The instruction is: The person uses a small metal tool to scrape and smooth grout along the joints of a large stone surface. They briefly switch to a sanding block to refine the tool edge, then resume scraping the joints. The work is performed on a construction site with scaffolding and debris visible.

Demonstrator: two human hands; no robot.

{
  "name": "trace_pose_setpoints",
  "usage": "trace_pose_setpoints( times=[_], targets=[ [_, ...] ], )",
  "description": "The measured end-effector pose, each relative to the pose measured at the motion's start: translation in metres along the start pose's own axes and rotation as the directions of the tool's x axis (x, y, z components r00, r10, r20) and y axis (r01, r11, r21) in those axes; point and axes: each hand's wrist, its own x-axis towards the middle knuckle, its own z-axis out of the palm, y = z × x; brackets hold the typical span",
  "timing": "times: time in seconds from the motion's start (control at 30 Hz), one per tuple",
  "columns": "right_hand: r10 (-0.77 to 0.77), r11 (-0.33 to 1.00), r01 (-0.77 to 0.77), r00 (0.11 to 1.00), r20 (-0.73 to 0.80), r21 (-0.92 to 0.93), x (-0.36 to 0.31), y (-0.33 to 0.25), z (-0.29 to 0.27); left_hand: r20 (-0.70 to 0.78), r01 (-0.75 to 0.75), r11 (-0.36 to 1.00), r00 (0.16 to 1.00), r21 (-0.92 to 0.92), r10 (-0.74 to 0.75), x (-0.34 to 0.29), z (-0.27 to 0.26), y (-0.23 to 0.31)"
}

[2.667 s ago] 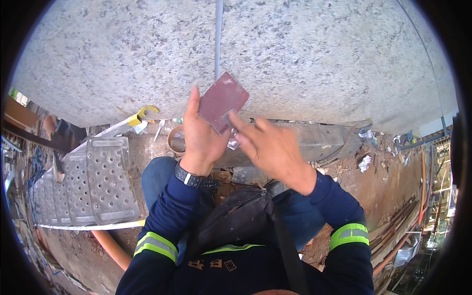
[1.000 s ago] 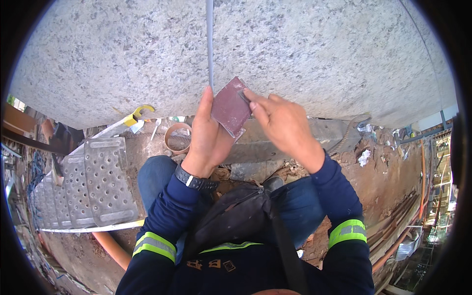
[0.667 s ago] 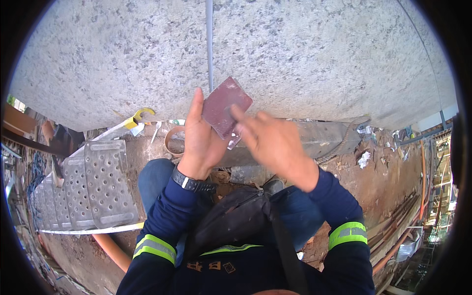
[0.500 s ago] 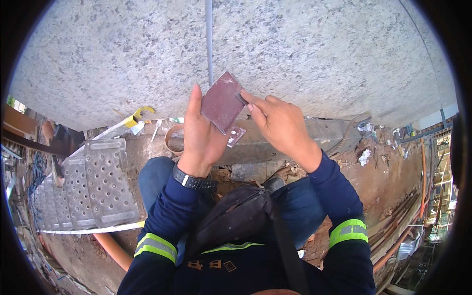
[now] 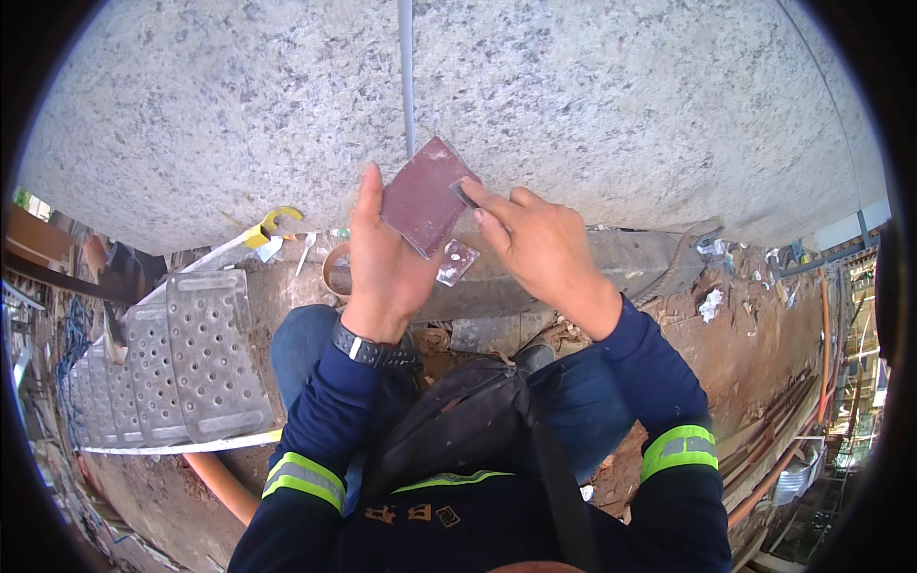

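My left hand (image 5: pixel 390 272) supports a dark red square sheet (image 5: pixel 427 196), its thumb upright along the left side and its other fingers hidden behind. The sheet is tilted, its upper corner in front of the pale wall. My right hand (image 5: pixel 549 244) pinches a small dark flat piece (image 5: pixel 464 195) between thumb and forefinger, against the sheet's right edge. Just below that edge shows a smaller dark red piece (image 5: pixel 458 263) with white specks; whether my left fingers hold it, I cannot tell.
A speckled grey wall (image 5: pixel 621 105) with a vertical seam rises ahead. To the left lie a perforated metal panel (image 5: pixel 215 353) and a yellow hook-shaped part (image 5: pixel 272 227). A brown ring-like strip (image 5: pixel 334 272) is near my left wrist. A black bag (image 5: pixel 449 420) rests in my lap.
My left hand and the red sheet have shifted slightly left. More of the smaller specked piece shows. My right hand and its dark piece have moved slightly left and down.
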Motion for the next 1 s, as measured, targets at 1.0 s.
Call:
trace_pose_setpoints(
  times=[1.0],
  targets=[
    [-0.019,0.011,-0.377,0.926,0.377,0.926,0.001,0.037,-0.023,0.112,-0.392,0.655,0.897,0.646,0.427,0.004,0.001,0.012]
  ],
)
